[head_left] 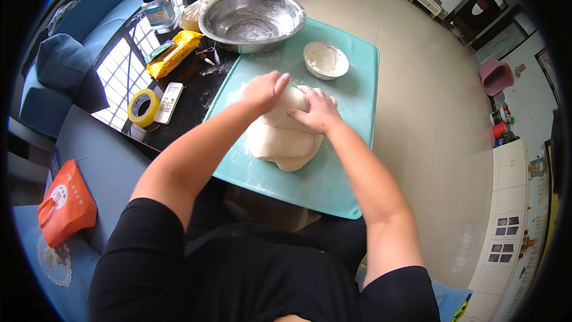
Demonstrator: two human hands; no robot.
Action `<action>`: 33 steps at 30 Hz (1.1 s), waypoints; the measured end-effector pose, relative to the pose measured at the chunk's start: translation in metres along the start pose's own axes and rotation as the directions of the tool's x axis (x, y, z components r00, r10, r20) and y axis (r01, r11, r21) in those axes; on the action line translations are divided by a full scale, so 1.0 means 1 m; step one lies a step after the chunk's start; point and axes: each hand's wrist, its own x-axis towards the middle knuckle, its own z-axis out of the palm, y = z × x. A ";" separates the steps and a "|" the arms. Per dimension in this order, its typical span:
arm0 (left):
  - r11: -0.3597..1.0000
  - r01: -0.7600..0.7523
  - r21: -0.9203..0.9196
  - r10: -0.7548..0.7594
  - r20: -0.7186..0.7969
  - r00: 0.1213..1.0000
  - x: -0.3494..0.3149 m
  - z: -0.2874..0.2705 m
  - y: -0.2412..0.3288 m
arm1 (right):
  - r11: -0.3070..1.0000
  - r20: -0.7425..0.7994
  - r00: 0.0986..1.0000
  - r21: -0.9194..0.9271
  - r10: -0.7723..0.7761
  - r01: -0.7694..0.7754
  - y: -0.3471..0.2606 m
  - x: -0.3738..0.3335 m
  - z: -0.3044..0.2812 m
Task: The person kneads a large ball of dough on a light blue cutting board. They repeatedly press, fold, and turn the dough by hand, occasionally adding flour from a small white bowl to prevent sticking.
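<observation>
A large pale lump of dough [281, 142] lies folded over itself in thick layers on the turquoise board [351, 161]. Its far part is raised between my two hands. My left hand [266, 92] presses round the left side of that raised part, with its fingertips partly hidden. On the other side, my right hand [317, 111] grips the dough, thumb toward the middle and fingers over the far right side. Flour dusts the board around it. Beyond my right hand stands a small metal bowl [325, 61] of flour.
A wide steel basin [253, 21] with floury walls overlaps the board's far left corner. On the black table sit yellow tape [143, 107], a white remote [169, 102], a yellow packet [174, 55] and a pump bottle [159, 9]. A blue sofa [98, 27] stands left.
</observation>
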 end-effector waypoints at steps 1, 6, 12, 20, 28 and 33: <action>0.996 0.064 -0.057 -0.061 0.055 0.997 -0.009 -0.018 0.015 | 0.986 0.037 0.999 0.165 -0.022 0.015 0.003 -0.009 -0.015; 0.895 -0.217 0.391 0.358 -0.338 0.870 -0.054 0.020 0.029 | 0.974 -0.414 0.887 0.006 -0.205 0.228 -0.014 -0.038 0.017; 0.928 -0.309 0.209 0.356 -0.244 0.902 -0.126 0.014 0.039 | 0.963 -0.541 0.797 -0.130 -0.267 0.234 -0.029 -0.097 0.058; 0.910 -0.289 0.296 0.388 -0.366 0.846 -0.121 0.038 0.010 | 0.938 -0.600 0.727 -0.137 -0.334 0.318 -0.018 -0.067 0.082; 0.966 -0.041 0.255 0.085 -0.164 0.983 -0.024 0.030 -0.004 | 0.978 -0.359 0.912 -0.124 -0.199 0.165 0.002 0.032 0.057; 0.968 0.007 0.251 0.022 -0.113 0.993 0.010 0.031 -0.012 | 0.990 -0.317 0.938 -0.047 -0.138 0.130 0.016 0.067 0.054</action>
